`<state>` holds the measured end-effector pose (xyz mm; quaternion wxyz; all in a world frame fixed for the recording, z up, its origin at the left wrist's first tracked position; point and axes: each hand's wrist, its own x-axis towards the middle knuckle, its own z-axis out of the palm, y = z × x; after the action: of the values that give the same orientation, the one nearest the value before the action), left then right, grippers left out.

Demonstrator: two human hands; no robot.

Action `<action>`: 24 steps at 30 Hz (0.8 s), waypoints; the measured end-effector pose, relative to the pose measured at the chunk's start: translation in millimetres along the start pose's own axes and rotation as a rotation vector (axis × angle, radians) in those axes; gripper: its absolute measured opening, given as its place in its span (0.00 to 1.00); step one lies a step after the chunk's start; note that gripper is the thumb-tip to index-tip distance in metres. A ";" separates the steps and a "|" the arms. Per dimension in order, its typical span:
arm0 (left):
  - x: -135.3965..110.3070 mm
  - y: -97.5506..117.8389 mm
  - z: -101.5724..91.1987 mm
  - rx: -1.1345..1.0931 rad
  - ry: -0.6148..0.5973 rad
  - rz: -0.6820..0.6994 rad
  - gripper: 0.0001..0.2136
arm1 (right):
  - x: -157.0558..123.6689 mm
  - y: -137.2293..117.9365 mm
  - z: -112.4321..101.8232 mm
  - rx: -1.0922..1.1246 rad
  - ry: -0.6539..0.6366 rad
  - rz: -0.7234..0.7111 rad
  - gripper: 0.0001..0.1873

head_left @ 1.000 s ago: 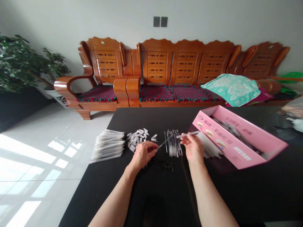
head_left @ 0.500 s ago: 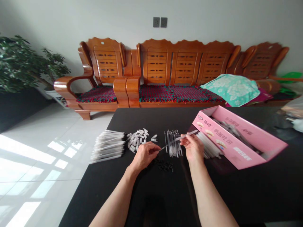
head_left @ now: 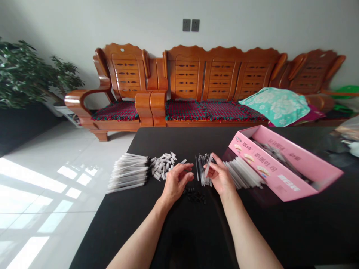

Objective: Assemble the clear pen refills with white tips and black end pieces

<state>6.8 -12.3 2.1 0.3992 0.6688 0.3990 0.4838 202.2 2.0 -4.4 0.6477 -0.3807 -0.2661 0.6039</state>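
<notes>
steeply slanted tube [head_left: 208, 167] in right hand [head_left: 223, 178], upper end leaning right

Home; wooden sofa [head_left: 221, 74], potted plant [head_left: 66, 76]

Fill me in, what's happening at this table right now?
A person's right hand holds a pale tube tilted between thumb and fingers, over thin rods. The left hand is open with nothing visible in it, near small white pieces and small black pieces on the black table. Black-ended tubes lie piled on the left, and a row of tubes lies by the pink box on the right.
</notes>
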 end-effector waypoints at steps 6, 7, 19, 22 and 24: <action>8.5 -16.0 -28.8 0.376 0.378 -0.077 0.09 | 3.1 -7.8 -7.9 0.075 -0.079 -0.023 0.21; 9.9 -17.9 -33.9 0.439 0.394 -0.080 0.09 | 3.4 -7.5 -8.5 0.087 -0.096 -0.019 0.17; 7.7 -8.2 -62.8 0.428 -0.378 -0.128 0.07 | 6.1 -3.7 -13.7 0.197 -0.144 -0.052 0.14; 6.3 -9.6 -64.1 0.452 -0.415 -0.139 0.07 | 4.6 -4.0 -11.1 0.188 -0.147 -0.069 0.12; 5.8 -11.1 -63.7 0.472 -0.427 -0.140 0.05 | 4.2 -4.1 -10.0 0.185 -0.150 -0.084 0.10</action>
<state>-55.1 6.4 7.4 0.3402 0.8003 0.4524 0.1980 213.1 4.5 -7.3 0.6831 -0.2614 -0.2726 0.6251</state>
